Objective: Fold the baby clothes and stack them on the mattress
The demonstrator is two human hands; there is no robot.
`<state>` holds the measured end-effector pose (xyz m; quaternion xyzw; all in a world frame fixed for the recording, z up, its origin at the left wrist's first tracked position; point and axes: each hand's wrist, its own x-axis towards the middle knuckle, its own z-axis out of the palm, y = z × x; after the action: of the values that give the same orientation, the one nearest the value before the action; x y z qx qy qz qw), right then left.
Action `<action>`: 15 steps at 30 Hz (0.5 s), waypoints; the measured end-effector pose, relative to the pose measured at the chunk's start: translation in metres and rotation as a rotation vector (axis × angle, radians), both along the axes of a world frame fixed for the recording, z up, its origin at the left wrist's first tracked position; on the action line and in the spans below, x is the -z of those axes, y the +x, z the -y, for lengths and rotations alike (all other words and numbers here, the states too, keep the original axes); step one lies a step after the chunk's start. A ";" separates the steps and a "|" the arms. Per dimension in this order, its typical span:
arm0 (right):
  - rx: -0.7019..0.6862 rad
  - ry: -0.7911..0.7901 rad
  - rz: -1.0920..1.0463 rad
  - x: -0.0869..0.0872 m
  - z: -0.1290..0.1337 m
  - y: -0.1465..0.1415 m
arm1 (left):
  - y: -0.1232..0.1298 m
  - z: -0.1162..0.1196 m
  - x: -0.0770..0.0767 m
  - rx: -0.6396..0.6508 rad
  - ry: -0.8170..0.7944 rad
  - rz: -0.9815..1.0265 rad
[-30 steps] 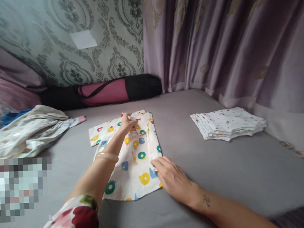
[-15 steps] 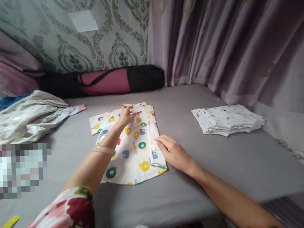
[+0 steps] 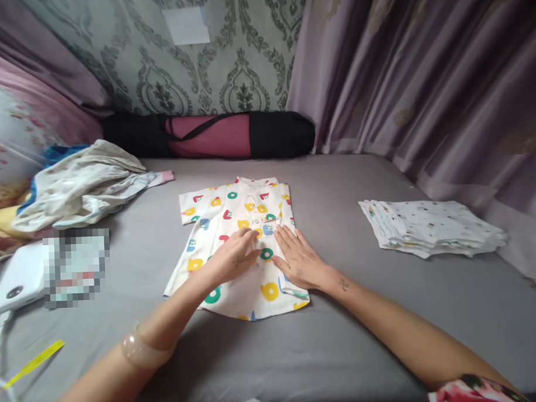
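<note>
A small white short-sleeved shirt [image 3: 236,296] printed with coloured letters lies spread on the grey sheet, its collar away from me. Its right side is folded inward over the front, while the left sleeve sticks out flat. My right hand [image 3: 299,258] rests flat on the folded strip, fingers stretched toward the collar. Over the middle of the shirt is my left hand [image 3: 237,255], its fingers slightly bent and the thumb apart from them, holding nothing that I can see. The fingertips of the two hands are close together.
A stack of folded white cloths [image 3: 436,227] lies at the right. Rumpled clothes [image 3: 87,184] are heaped at the left, near a white device [image 3: 22,280] with a cable and a yellow strip [image 3: 34,364]. A long black and maroon bag [image 3: 213,135] lies along the wall.
My left hand has come down from the collar to the shirt's middle. My right hand has flattened onto the folded side. The view has shifted left.
</note>
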<state>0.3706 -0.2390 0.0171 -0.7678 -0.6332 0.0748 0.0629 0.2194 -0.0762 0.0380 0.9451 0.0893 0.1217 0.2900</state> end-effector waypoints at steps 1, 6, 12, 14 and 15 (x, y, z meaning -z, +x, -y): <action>-0.005 -0.001 -0.004 -0.002 0.000 0.001 | -0.006 0.006 0.001 0.018 0.021 0.016; 0.031 0.075 -0.030 -0.022 -0.014 0.018 | -0.016 0.047 -0.001 0.089 0.094 0.064; 0.110 0.062 -0.004 -0.013 -0.058 0.034 | -0.009 0.074 -0.006 0.134 0.042 0.037; 0.102 0.019 -0.009 -0.005 -0.067 0.035 | -0.010 0.075 -0.002 0.126 0.018 0.065; 0.100 -0.003 -0.011 -0.003 -0.070 0.036 | -0.011 0.074 0.001 0.124 0.013 0.073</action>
<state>0.4063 -0.1689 0.0197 -0.7982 -0.5934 0.0769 0.0692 0.2089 -0.1504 0.0373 0.9456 0.0189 0.1385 0.2937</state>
